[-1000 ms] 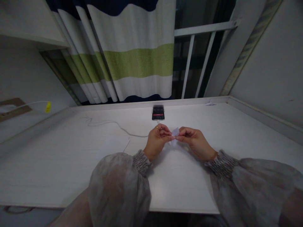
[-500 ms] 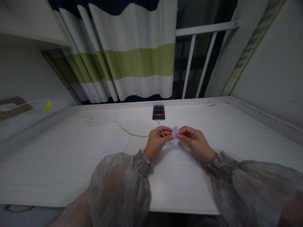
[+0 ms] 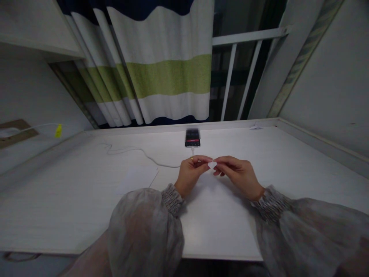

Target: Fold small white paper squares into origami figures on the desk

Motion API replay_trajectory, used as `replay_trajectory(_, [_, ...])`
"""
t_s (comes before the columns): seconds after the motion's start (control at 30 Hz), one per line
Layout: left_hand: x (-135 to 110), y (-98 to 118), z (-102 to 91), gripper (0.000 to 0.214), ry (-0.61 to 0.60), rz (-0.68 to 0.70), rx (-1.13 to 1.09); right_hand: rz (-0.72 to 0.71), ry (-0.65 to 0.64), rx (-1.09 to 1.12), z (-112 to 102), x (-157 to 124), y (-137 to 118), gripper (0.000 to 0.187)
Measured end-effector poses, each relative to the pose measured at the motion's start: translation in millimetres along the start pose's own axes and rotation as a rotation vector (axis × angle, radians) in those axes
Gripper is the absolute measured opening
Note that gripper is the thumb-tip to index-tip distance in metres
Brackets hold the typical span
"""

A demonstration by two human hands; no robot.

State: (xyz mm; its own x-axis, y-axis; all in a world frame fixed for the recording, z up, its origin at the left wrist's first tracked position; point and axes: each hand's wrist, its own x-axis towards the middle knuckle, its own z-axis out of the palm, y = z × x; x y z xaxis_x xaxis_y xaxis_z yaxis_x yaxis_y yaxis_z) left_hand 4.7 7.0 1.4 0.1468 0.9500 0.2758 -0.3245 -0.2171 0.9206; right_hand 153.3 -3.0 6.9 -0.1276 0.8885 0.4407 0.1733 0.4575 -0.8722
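Above a white bench [image 3: 221, 231], a small white paper [image 3: 212, 165] is pinched at either side by the left hand [image 3: 190, 173] and right hand [image 3: 242, 175], thumbs and fingers nearly closed, seemingly to be kept steady; beyond, a phone [image 3: 192, 143] is laid, apparently out of the way.

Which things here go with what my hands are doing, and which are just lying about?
In use:
folded paper, held by left hand and right hand

Apparently just lying about:
phone
cable
sheet, on the left
scrap, far right, probably paper
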Motion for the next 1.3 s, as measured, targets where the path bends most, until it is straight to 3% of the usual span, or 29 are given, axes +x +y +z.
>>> replay_trajectory(0.27, [-2,4,0.6,0.009,-0.064,0.098,0.052,-0.124,0.020,-0.005,-4,-1,-5,0.008])
replay_trajectory(0.6, [-4,9,-0.5,0.004,-0.015,0.325,0.311,-0.320,-0.037,-0.122,-11,1,-3,0.007])
replay_trajectory(1.03, [-4,4,-2.9,0.005,0.041,0.367,0.395,0.040,-0.003,0.245,1,1,-7,0.013])
replay_trajectory(1.3, [-3,4,2.0,0.008,0.069,0.308,0.233,0.096,0.037,0.312,3,3,-4,0.011])
